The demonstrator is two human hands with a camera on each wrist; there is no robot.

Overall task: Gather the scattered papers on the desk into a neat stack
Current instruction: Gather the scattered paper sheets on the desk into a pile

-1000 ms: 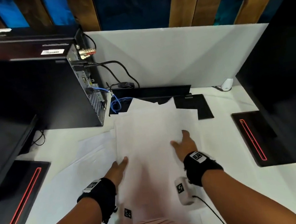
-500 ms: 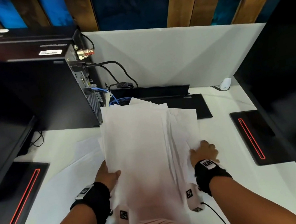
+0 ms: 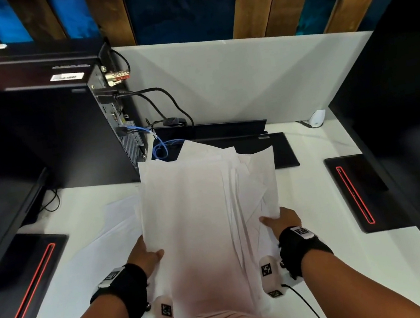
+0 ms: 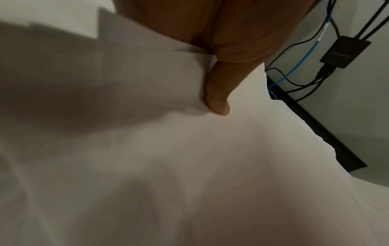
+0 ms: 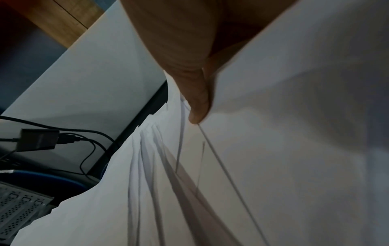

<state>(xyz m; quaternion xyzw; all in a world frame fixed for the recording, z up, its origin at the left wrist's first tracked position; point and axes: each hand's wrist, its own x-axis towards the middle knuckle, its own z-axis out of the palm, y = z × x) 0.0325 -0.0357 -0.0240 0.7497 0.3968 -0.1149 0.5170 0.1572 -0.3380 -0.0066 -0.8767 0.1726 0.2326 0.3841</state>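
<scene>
Before the computer tower (image 3: 67,132), both hands (image 3: 147,254) pinch the papers (image 3: 201,215) sides; tap uneven edges square on the tabletop (image 3: 319,196)

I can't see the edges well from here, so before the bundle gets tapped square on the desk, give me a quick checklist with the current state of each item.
1. Left hand grips the left edge of the bundle of white paper sheets: ok, thumb on top.
2. Right hand grips the right edge: ok.
3. Sheet edges aligned: not ok, the far and right edges fan out unevenly.
4. All papers gathered: not ok, loose white sheets lie on the white desk to the left.
5. Bundle free of the blue cable behind: cannot tell, the top corners overlap it in view.
</scene>
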